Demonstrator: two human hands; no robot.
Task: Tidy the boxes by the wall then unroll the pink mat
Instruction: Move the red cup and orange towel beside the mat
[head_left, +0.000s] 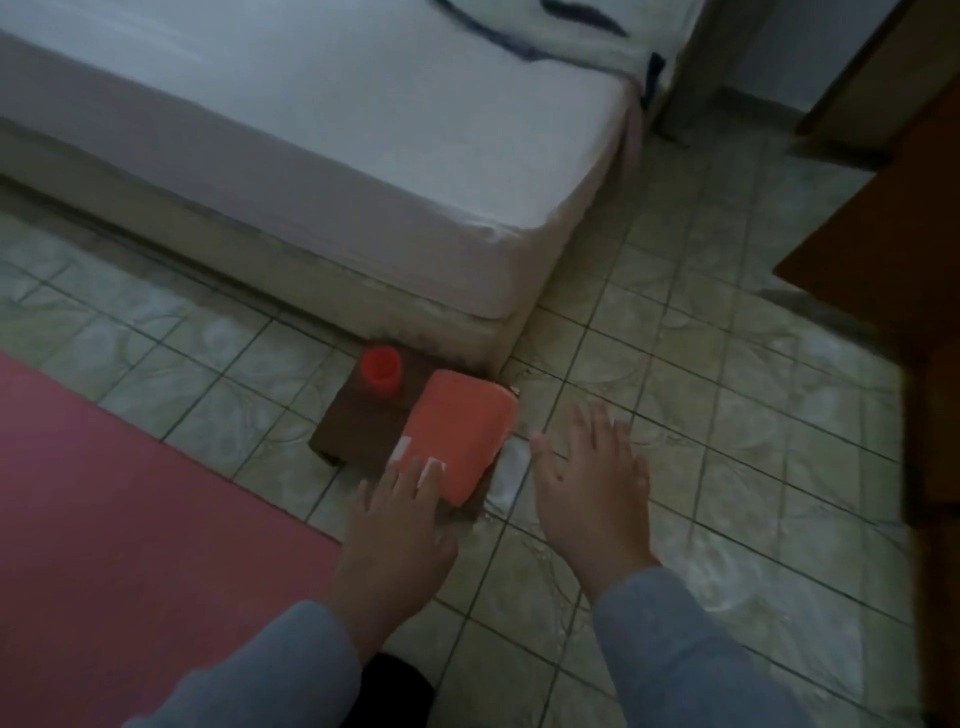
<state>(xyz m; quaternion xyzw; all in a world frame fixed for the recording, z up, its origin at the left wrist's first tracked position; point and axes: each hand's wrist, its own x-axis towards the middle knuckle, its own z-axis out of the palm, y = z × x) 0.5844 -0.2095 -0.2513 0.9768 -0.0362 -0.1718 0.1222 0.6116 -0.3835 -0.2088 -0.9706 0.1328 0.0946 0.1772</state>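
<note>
Pink mat (119, 499) lies flat left of the brown box (363, 421), which sits at the bed (322, 156) corner with a red cup (382, 371) and an orange box (462, 434) on top. Our left hand (395, 530) rests straight fingers on the orange box's near edge; our right hand (592, 488) hovers spread just right of it, holding nothing. We judge a careless shove could topple the cup.
</note>
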